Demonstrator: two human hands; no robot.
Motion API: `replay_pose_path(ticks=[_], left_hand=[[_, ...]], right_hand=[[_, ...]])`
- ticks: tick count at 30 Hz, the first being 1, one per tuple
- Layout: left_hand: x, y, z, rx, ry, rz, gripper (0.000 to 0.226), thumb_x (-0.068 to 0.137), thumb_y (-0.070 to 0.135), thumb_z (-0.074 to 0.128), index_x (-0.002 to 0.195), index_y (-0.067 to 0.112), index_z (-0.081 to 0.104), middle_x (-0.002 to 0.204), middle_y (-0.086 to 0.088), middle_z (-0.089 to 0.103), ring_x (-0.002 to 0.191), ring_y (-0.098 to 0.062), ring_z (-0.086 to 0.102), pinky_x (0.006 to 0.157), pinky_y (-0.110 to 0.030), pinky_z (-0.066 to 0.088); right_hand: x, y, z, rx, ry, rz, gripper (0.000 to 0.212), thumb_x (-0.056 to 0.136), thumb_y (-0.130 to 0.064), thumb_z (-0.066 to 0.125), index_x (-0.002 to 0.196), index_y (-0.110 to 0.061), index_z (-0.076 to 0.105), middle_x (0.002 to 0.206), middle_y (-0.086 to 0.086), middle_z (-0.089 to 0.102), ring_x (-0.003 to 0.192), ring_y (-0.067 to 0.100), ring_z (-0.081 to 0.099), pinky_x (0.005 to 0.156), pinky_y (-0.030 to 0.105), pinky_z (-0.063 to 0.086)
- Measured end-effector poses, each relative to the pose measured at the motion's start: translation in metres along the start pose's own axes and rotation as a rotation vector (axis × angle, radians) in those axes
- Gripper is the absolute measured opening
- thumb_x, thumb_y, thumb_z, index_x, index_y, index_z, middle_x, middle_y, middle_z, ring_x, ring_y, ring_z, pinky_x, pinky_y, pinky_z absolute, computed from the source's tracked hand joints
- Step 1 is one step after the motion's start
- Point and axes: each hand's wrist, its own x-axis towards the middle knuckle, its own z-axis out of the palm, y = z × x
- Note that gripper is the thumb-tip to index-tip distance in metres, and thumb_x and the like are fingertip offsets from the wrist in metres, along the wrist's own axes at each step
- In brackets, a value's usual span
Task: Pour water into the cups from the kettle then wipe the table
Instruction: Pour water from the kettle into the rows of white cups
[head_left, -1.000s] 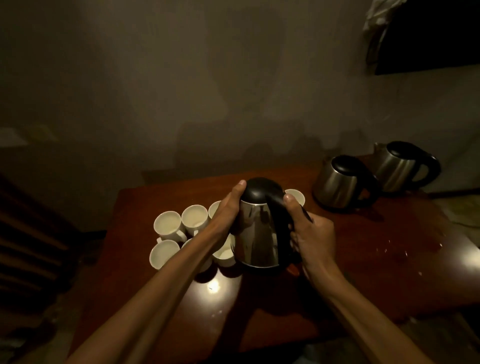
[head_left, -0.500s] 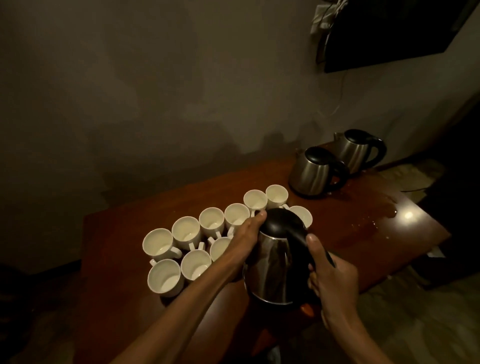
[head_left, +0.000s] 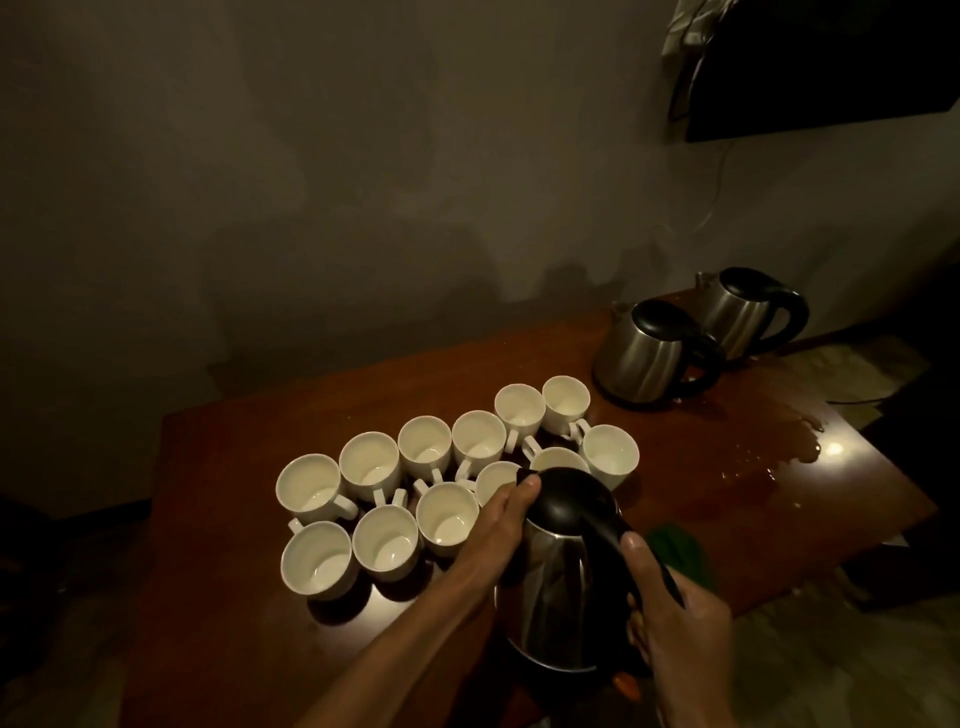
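The kettle (head_left: 561, 587) looks lifted off the counter (head_left: 234, 571), on the near side of the cups (head_left: 447, 512), with its lid end beside the closest ones. R hand (head_left: 685, 639) has fingers wrapped round the black handle. L hand (head_left: 498, 525) cups the steel body w/ thumb on the lid edge; its other fingers are hidden. Prob. heavy w/ water, and the steel is slick & maybe hot, so carry by the handle and steady at the lid rim only. The cups are ceramic, light and packed close, so easily knocked. A spill (head_left: 795, 441) lies beyond-right of the kettle, a green cloth (head_left: 680, 551) just right.
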Motion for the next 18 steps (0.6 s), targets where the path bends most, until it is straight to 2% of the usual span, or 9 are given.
replay_pose_path(ticks=[2,6,8,10,12,15,18], left_hand=[[0.002,-0.005,0.0,-0.012,0.02,-0.032,0.04,0.094,0.06,0.048,0.115,0.029,0.062,0.114,0.007,0.068,0.107,-0.008,0.061,0.084,-0.023,0.046],[0.003,-0.013,0.001,-0.035,0.019,-0.076,0.042,0.095,0.061,0.049,0.122,0.03,0.059,0.123,0.004,0.066,0.115,-0.013,0.06,0.094,-0.029,0.046],[0.003,-0.012,0.002,-0.039,0.016,-0.08,0.039,0.096,0.059,0.047,0.122,0.032,0.058,0.122,0.006,0.065,0.113,-0.011,0.06,0.092,-0.029,0.045],[0.003,-0.011,0.003,-0.043,0.031,-0.069,0.049,0.093,0.065,0.051,0.126,0.029,0.06,0.122,0.006,0.066,0.113,-0.011,0.061,0.09,-0.028,0.046],[0.004,-0.012,0.004,-0.053,0.055,-0.079,0.06,0.083,0.07,0.054,0.126,0.029,0.062,0.123,0.006,0.069,0.112,-0.01,0.063,0.088,-0.026,0.047],[0.001,-0.011,0.005,-0.048,0.046,-0.093,0.048,0.095,0.063,0.048,0.126,0.029,0.06,0.12,0.007,0.069,0.111,-0.01,0.064,0.085,-0.025,0.047],[0.001,-0.011,0.006,-0.044,0.041,-0.11,0.037,0.099,0.057,0.043,0.119,0.031,0.06,0.115,0.006,0.068,0.106,-0.01,0.063,0.081,-0.025,0.047]], right_hand=[[0.001,0.0,0.0,-0.001,0.0,0.015,0.056,0.059,-0.063,0.066,0.056,-0.007,0.058,0.041,-0.003,0.048,0.051,0.02,0.045,0.057,0.03,0.036],[0.004,0.003,0.0,-0.001,-0.018,0.01,0.053,0.065,-0.06,0.066,0.056,-0.008,0.058,0.041,-0.004,0.048,0.051,0.02,0.045,0.06,0.03,0.036],[0.006,0.004,0.0,0.007,-0.028,0.003,0.052,0.075,-0.054,0.067,0.059,-0.005,0.058,0.041,-0.004,0.049,0.047,0.017,0.047,0.058,0.028,0.037],[0.007,0.003,0.0,0.015,-0.038,-0.02,0.046,0.086,-0.041,0.067,0.058,-0.006,0.057,0.039,-0.005,0.05,0.038,0.006,0.047,0.053,0.024,0.036],[0.008,0.002,0.0,0.001,-0.045,-0.055,0.046,0.089,-0.037,0.066,0.056,-0.007,0.056,0.039,-0.006,0.05,0.034,0.001,0.045,0.046,0.021,0.036],[0.008,0.004,0.0,0.0,-0.046,-0.07,0.047,0.09,-0.037,0.066,0.055,-0.007,0.056,0.038,-0.006,0.049,0.033,0.002,0.044,0.037,0.014,0.035],[0.008,0.005,0.0,0.021,-0.047,-0.062,0.046,0.089,-0.036,0.067,0.055,-0.008,0.055,0.038,-0.006,0.049,0.034,0.001,0.045,0.036,0.012,0.035]])
